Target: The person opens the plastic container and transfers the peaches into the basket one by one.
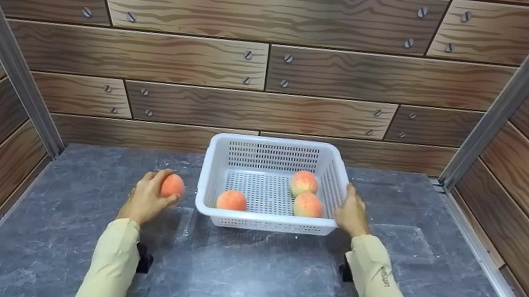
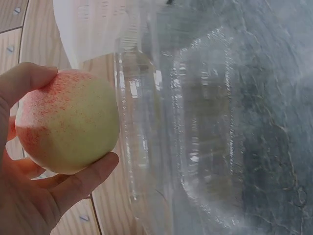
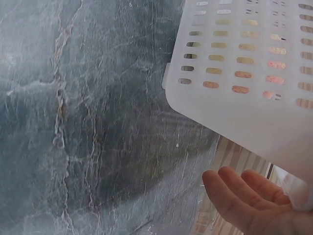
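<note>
My left hand (image 1: 146,199) grips a peach (image 1: 173,186) just left of the white plastic basket (image 1: 264,217). In the left wrist view, thumb and fingers wrap round that red-and-yellow peach (image 2: 73,122). The basket holds one peach (image 1: 232,200) at its front left and two more, a rear peach (image 1: 304,183) and a front peach (image 1: 309,205), near its right wall. At the basket's right rim, my right hand (image 1: 353,214) holds the edge; in the right wrist view its fingers (image 3: 239,193) curl beside the rim, the thumb out of sight.
A clear plastic tray (image 2: 178,122) lies on the grey marbled table (image 1: 244,282) left of the basket. Another faint clear shape (image 1: 403,240) shows to its right. Wood-patterned panels (image 1: 274,13) with metal corner posts (image 1: 514,91) enclose the table behind and at both sides.
</note>
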Motion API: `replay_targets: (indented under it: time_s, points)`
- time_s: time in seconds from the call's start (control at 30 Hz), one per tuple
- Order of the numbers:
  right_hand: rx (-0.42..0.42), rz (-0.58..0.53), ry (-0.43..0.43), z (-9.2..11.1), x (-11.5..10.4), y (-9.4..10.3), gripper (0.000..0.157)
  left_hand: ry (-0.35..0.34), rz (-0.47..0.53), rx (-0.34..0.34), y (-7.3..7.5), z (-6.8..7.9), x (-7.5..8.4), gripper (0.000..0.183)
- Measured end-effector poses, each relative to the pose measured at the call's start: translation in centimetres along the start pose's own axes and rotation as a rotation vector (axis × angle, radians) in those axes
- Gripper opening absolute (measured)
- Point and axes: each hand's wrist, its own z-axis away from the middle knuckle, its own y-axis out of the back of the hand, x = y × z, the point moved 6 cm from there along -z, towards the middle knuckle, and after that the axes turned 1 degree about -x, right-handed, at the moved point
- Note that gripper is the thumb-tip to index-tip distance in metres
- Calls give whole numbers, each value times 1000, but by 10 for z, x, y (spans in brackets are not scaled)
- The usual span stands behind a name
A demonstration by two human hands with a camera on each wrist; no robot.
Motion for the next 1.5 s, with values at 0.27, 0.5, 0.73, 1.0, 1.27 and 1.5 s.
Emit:
replay_targets:
  time_s: [0.27, 0.5, 0.73, 1.0, 1.27, 1.5]
  points:
    - [6, 16, -4, 0, 0, 1, 65, -66, 11, 37, 2, -5, 12, 53]
    - [8, -2, -12, -1, 0, -1, 66, -73, 21, 54, 4, -6, 21, 54]
    - [-7, -7, -30, -1, 2, -1, 68, -109, 17, 61, 4, -9, 38, 56]
    - [-3, -3, -23, 0, 0, -2, 66, -156, 21, 58, 2, -12, 54, 57]
    - [0, 2, -22, 1, -2, -1, 67, -159, 19, 29, -1, -14, 60, 57]
    - [-20, -14, -32, 0, 0, -1, 69, -190, 21, 32, -4, -15, 65, 57]
